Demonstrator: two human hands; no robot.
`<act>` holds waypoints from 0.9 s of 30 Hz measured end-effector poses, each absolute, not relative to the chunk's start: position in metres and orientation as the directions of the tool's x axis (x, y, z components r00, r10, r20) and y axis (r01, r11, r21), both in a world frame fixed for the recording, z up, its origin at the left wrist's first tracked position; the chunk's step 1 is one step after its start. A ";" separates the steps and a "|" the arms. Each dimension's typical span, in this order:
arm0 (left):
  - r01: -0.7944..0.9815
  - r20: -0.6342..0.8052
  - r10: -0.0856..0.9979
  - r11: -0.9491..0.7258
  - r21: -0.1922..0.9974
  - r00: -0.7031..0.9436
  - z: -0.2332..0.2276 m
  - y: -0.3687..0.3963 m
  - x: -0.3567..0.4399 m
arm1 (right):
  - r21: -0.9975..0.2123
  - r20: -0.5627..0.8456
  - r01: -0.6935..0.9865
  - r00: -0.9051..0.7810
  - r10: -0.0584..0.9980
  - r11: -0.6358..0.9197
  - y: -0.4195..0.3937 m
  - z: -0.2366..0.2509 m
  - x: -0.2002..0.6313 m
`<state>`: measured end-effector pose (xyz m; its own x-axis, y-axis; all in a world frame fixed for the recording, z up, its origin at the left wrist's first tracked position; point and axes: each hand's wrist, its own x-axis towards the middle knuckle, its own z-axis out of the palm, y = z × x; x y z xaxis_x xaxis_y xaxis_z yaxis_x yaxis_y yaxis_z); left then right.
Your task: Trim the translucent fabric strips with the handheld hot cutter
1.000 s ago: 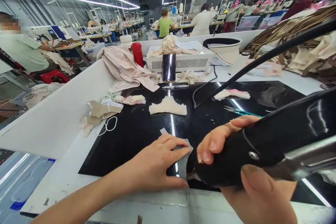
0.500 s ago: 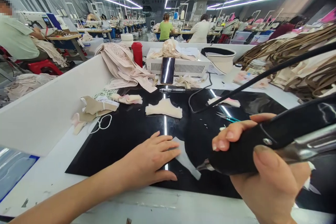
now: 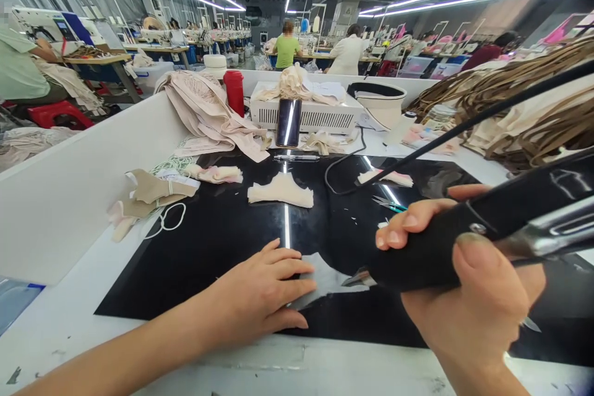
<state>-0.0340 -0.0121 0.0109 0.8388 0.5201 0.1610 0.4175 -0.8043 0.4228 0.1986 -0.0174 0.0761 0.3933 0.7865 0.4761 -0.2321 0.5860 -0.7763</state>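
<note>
My left hand (image 3: 262, 291) lies flat, fingers spread, pressing a thin grey fabric piece (image 3: 325, 278) onto the black glossy work mat (image 3: 223, 235). My right hand (image 3: 468, 297) grips a black corded hand tool (image 3: 464, 241) whose metal tip (image 3: 355, 278) points left and sits at the fabric's right edge. The tool's black cord (image 3: 464, 127) arcs up to the right.
A stack of cream cut pieces (image 3: 279, 191), pink pieces (image 3: 213, 173), beige scraps (image 3: 148, 192), scissors (image 3: 387, 203), a pen (image 3: 297, 158) and a phone (image 3: 288, 122) leaning on a white box (image 3: 320, 112) lie beyond. A white partition (image 3: 69, 185) stands left. People work at far tables.
The fabric piece has turned under my left hand and now lies more level. The tool tip has shifted slightly up along its edge. My view has drifted right.
</note>
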 end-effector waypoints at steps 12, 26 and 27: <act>0.424 0.142 0.512 -0.813 0.400 0.847 0.015 -0.012 -0.033 | -0.792 0.515 -0.241 0.230 0.826 0.560 -0.029 0.063 0.185; 0.393 0.169 0.534 -0.770 0.503 0.828 0.019 -0.005 -0.035 | -0.791 0.492 -0.230 0.313 0.813 0.567 -0.022 0.067 0.185; 0.393 0.163 0.535 -0.765 0.510 0.829 0.019 -0.005 -0.035 | -0.788 0.493 -0.240 0.305 0.814 0.567 -0.024 0.068 0.184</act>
<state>-0.0354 -0.0051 0.0192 0.8291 0.5348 0.1630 0.3932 -0.7650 0.5100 0.1837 -0.0240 0.0679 0.3054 0.8145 0.4933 -0.2402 0.5672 -0.7877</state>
